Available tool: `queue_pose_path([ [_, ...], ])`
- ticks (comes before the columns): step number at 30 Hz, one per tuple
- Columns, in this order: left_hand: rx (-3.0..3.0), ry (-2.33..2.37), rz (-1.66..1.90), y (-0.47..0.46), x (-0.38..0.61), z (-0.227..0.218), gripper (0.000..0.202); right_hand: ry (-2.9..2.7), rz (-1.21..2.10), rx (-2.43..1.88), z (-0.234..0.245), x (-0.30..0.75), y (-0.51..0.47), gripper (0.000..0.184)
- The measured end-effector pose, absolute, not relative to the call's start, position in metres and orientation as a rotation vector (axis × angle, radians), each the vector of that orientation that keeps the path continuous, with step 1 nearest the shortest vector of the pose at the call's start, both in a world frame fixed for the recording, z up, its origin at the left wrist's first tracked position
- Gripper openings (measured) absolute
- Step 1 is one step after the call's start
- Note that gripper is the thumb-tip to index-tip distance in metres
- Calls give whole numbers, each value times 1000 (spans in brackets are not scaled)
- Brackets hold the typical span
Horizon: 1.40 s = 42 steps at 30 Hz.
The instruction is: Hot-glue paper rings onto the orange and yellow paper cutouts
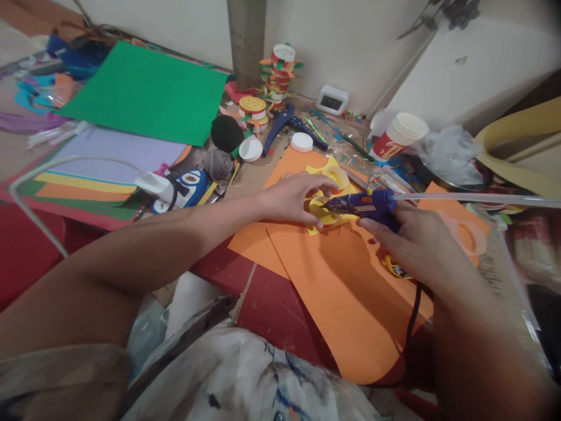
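My right hand (416, 245) is wrapped round a blue glue gun (366, 204) with a clear glue stick (477, 199) running out to the right and a black cord (412, 321) hanging down. Its nozzle points left at a yellow paper ring (322, 211). My left hand (291, 199) pinches that ring, fingers curled around it. The ring lies on yellow paper (333, 175) over orange sheets (346, 280).
A green sheet (144, 93) and stacked coloured paper (87, 181) lie at left. A stapler-like blue tool (184, 190), black pom-pom (227, 133), white lids (301, 141), stacked paper cups (397, 137), a white clock (332, 100) and a decorated cup tower (280, 73) crowd the back.
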State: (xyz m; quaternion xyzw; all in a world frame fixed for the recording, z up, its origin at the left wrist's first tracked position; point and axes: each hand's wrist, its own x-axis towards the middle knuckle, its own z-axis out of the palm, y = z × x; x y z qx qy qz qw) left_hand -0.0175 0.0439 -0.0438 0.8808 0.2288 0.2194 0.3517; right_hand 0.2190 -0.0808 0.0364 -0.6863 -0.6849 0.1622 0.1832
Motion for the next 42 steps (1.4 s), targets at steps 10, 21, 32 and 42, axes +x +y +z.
queue_pose_path([
  [10, 2323, 663, 532, 45, -16, -43, 79, -2007, 246, -1820, 22, 224, -85, 30],
  [21, 2272, 684, 506, 42, -13, -37, 87, -2176, -103, -1677, 7, 229, -89, 29],
  [32, 2274, 667, 502, 45, -11, -39, 90, -2202, 14, -1653, 13, 223, -91, 29],
  [42, 2243, 667, 513, 44, -10, -39, 87, -2193, -35, -1651, 7, 223, -88, 25],
])
